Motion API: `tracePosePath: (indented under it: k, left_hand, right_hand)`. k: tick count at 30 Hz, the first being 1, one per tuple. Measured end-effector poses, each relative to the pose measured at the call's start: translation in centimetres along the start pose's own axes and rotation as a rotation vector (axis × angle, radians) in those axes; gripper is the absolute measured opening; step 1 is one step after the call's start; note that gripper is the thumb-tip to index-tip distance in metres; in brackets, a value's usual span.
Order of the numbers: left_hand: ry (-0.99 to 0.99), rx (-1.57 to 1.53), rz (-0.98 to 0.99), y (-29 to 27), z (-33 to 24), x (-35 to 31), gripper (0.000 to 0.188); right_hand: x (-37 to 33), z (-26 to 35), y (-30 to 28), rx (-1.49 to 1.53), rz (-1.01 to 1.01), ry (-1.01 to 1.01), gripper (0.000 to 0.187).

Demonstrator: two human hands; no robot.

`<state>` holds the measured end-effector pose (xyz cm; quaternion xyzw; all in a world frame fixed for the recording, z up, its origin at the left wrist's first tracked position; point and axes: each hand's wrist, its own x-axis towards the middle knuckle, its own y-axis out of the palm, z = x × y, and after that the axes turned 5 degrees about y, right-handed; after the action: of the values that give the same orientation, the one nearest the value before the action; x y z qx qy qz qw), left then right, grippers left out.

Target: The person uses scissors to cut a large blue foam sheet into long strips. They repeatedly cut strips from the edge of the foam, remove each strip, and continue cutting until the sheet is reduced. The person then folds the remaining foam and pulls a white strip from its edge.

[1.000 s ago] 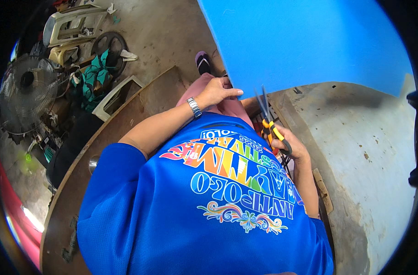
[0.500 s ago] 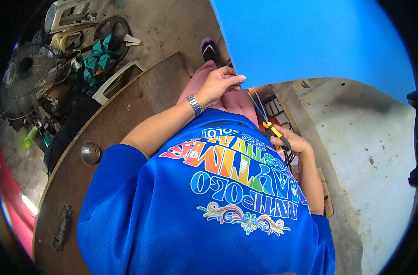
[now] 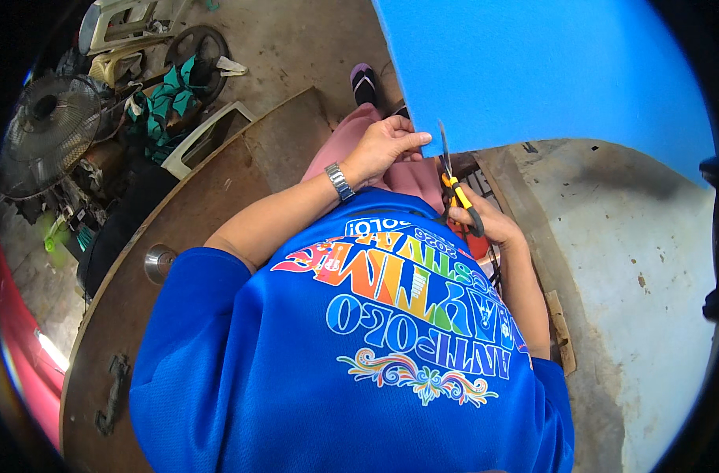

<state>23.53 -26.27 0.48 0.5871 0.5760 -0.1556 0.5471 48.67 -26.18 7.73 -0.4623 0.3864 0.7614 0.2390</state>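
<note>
A large bright blue sheet (image 3: 549,71), its material hard to tell, spreads across the upper right. My left hand (image 3: 392,147), with a metal watch (image 3: 339,181) on its wrist, pinches the sheet's near left corner between thumb and fingers. Scissors (image 3: 457,189) with yellow and black handles are in my right hand (image 3: 485,217), just right of that corner. One blade lies over the sheet's near edge, close to my left thumb; the other blade is mostly hidden. My right fingers wrap round the handles and are partly covered by them.
On my left lies a brown wooden door (image 3: 209,197) with a round knob (image 3: 160,263). Beyond it are a fan (image 3: 48,114) and a heap of clutter. A pale, worn surface (image 3: 643,260) extends on the right, under the sheet's edge.
My right hand has brought the scissors up and forward, so a blade now overlaps the sheet's edge. The left hand and the corner it pinches have shifted slightly right.
</note>
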Motion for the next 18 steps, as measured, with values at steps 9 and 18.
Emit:
tracePosePath:
  k: [9,18]
  left_hand:
    - [0.01,0.147,0.049,0.1,-0.4,0.7,0.025]
    - [0.134,0.289,-0.068,1.0,-0.5,1.3,0.055]
  right_hand:
    - [0.2,-0.2,0.2,-0.015,-0.021,0.007,0.063]
    - [1.6,0.8,-0.1,0.094,-0.113,0.031,0.044]
